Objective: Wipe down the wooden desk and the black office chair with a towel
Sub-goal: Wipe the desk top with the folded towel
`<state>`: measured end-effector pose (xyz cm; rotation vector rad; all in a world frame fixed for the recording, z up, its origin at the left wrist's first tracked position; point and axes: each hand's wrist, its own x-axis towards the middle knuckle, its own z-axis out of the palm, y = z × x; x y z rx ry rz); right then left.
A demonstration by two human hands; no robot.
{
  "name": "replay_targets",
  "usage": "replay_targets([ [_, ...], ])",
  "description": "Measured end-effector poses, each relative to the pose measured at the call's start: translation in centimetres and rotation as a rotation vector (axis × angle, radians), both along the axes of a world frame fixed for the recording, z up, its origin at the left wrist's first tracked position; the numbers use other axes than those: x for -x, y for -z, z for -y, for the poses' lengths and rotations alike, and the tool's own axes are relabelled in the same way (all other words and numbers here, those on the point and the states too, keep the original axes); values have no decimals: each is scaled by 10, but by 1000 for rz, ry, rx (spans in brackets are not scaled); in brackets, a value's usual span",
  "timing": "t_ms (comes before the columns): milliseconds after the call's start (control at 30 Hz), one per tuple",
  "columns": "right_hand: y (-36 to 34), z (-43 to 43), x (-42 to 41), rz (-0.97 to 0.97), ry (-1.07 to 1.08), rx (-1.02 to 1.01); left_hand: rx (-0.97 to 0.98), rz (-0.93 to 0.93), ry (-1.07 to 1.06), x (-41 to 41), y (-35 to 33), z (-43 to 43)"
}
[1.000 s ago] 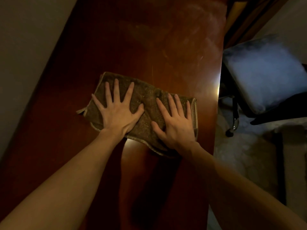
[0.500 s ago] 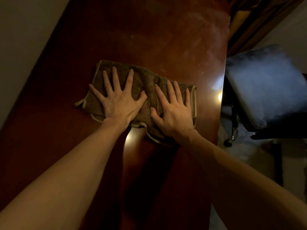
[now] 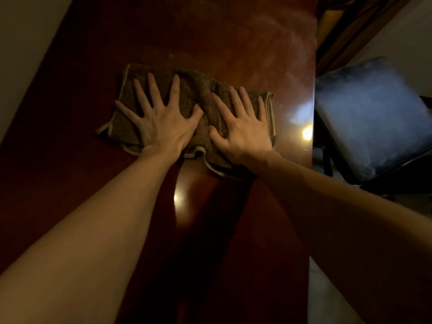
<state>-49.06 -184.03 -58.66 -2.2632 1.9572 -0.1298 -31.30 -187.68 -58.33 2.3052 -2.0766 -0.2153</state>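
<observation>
A brown folded towel [image 3: 201,90] lies flat on the glossy reddish wooden desk [image 3: 233,38]. My left hand [image 3: 161,120] presses its left half with fingers spread straight. My right hand [image 3: 243,129] presses its right half, fingers straight and pointing away from me. The two thumbs nearly meet, and the cloth bunches into a ridge between them. The office chair [image 3: 374,113] stands right of the desk, its dusty seat pale and its frame black.
The desk's right edge [image 3: 312,160] runs close to the chair. A pale wall [image 3: 25,43] borders the desk on the left. Dark wooden furniture [image 3: 346,31] stands at the back right. Light floor [image 3: 327,295] shows at the lower right.
Both hands have slid the towel away from me along the desk. The cloth has bunched up more between the hands.
</observation>
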Motion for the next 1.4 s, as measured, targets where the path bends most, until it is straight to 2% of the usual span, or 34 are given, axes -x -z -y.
replay_targets([
  [333, -3, 7, -1, -60, -28, -1, -23, 25, -26, 0, -4, -10],
  [467, -10, -8, -8, -207, -116, -1, -17, 3, -32, -8, -7, -46],
  [533, -11, -28, -13, -225, -183, 15, -27, 6, -39, -16, -7, -70],
  [700, -10, -97, -34, -130, -231, 9, -18, 19, -65, -42, -7, -142],
  [1000, -9, -204, -60, -76, -199, -31, -111, 11, -105, -63, -11, -253],
  [1400, -9, -345, -56, 7, -70, -60, -180, -21, -35, -57, -13, -376],
])
